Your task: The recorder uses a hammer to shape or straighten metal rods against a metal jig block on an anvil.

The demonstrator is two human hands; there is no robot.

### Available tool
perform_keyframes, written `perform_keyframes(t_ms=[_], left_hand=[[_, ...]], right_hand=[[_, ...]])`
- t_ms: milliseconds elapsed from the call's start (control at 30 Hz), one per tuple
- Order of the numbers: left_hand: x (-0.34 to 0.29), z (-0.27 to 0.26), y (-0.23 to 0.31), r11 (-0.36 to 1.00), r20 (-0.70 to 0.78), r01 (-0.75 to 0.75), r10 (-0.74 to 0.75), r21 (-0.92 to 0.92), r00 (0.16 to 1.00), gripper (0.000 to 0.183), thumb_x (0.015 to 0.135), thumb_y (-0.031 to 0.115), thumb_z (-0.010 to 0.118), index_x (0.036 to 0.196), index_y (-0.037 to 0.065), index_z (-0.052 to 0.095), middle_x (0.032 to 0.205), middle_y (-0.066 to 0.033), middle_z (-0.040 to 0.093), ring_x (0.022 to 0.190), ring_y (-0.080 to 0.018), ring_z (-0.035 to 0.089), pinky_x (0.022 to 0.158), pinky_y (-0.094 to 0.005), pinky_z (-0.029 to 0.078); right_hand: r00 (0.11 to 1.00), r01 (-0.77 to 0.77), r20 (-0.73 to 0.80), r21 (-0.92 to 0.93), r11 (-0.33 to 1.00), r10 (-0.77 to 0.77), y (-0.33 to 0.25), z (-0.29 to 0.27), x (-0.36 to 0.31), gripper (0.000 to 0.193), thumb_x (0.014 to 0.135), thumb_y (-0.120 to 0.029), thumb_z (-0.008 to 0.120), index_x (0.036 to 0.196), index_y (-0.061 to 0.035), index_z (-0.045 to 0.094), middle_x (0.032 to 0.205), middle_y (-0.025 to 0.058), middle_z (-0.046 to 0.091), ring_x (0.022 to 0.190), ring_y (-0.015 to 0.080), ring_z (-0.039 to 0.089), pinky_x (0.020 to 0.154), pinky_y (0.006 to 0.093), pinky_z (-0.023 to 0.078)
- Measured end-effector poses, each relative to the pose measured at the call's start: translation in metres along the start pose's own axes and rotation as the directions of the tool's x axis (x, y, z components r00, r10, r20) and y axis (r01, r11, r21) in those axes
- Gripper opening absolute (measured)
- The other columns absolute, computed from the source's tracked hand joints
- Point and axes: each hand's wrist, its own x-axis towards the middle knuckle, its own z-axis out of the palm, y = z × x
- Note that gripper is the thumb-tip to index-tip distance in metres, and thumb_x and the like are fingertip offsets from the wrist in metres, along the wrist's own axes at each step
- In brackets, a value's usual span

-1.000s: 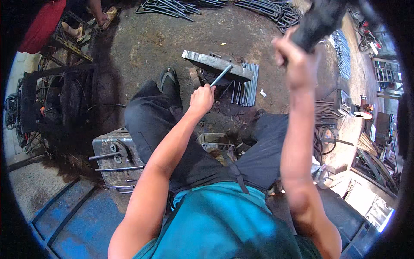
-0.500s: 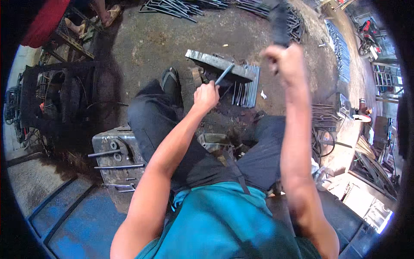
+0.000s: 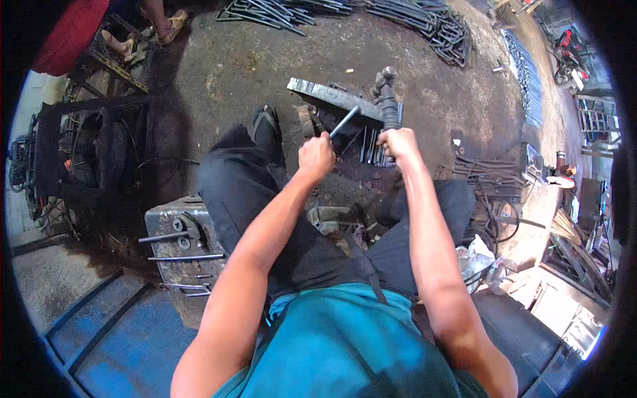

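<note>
My left hand [image 3: 317,158] is closed around a short steel rod [image 3: 345,122], which slants up and right toward a thick metal slab [image 3: 324,95]. The rod's far end lies at the slab's near edge. In my right hand [image 3: 400,144] is a hammer [image 3: 389,109], gripped by its dark, ribbed handle. The hammer's head points away from me, beyond the slab's right end; whether it touches anything I cannot tell. Several straight steel rods [image 3: 373,151] lie side by side on the ground below the slab, partly hidden by the hammer and my right hand.
At my left, a metal block [image 3: 174,219] carries more rods. Bent bars [image 3: 451,36] lie piled on the far floor, with dark rods [image 3: 488,174] at the right. Another person's foot [image 3: 174,26] shows at the far left, near a dark machine frame [image 3: 93,149].
My right hand has swung the hammer down from its raised place, toward me and left to beside the slab. My left hand keeps the rod at nearly the same spot.
</note>
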Motion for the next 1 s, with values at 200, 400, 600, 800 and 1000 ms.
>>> perform_keyframes(t_ms=[200,400,600,800,1000], left_hand=[[0.0,-0.008,0.019,0.986,-0.037,0.129,-0.133,-0.102,0.99,0.035,0.097,0.033,0.046,0.095,0.0,0.057,0.082,-0.0297,0.065,0.081,-0.0485,0.064,0.075,-0.0576,0.05],[0.0,-0.007,0.017,0.991,0.005,0.07,-0.07,-0.117,0.998,0.037,0.1,0.03,0.041,0.095,-0.002,0.058,0.086,-0.031,0.065,0.084,-0.0499,0.064,0.077,-0.0584,0.049],[0.0,-0.009,0.019,0.995,0.025,0.074,-0.073,-0.071,0.997,0.031,0.098,0.025,0.047,0.092,-0.003,0.058,0.085,-0.0292,0.067,0.083,-0.0471,0.066,0.076,-0.0555,0.052],[-0.013,0.007,0.02,0.993,0.014,0.01,-0.009,-0.115,1.0,0.031,0.098,0.026,0.047,0.094,-0.003,0.057,0.084,-0.0316,0.065,0.083,-0.051,0.063,0.075,-0.0594,0.049],[-0.002,-0.009,0.02,0.996,-0.037,0.041,-0.044,-0.083,0.998,0.031,0.094,0.027,0.054,0.091,-0.003,0.062,0.085,-0.0287,0.066,0.081,-0.0466,0.066,0.073,-0.0546,0.053]], right_hand=[[0.942,0.327,-0.086,0.014,0.945,-0.325,-0.097,-0.04,-0.052,0.004,0.068,0.002,0.065,0.065,0.0,0.063,0.053,0.0041,0.056,0.04,0.0106,0.049,0.037,0.0278,0.034],[0.681,0.71,-0.031,0.274,0.649,-0.732,-0.174,-0.063,-0.122,0.016,0.073,-0.004,0.069,0.083,-0.0032,0.057,0.062,0.0018,0.052,0.045,0.0096,0.046,0.043,0.0237,0.035],[0.913,0.393,-0.096,-0.044,0.918,-0.395,-0.033,-0.012,-0.077,0.013,0.066,-0.011,0.072,0.069,-0.0017,0.062,0.058,0.0033,0.059,0.05,0.0128,0.056,0.048,0.0338,0.044],[0.979,0.186,0.111,-0.123,0.975,-0.173,-0.028,0.026,-0.004,0.011,0.067,-0.007,0.067,0.061,0.0012,0.064,0.051,0.0076,0.057,0.038,0.0181,0.053,0.035,0.0328,0.039],[0.861,0.49,0.08,0.138,0.861,-0.502,-0.137,-0.004,-0.101,0.007,0.071,-0.004,0.068,0.068,0.001,0.065,0.054,0.0024,0.056,0.041,0.0101,0.049,0.039,0.0264,0.037]])
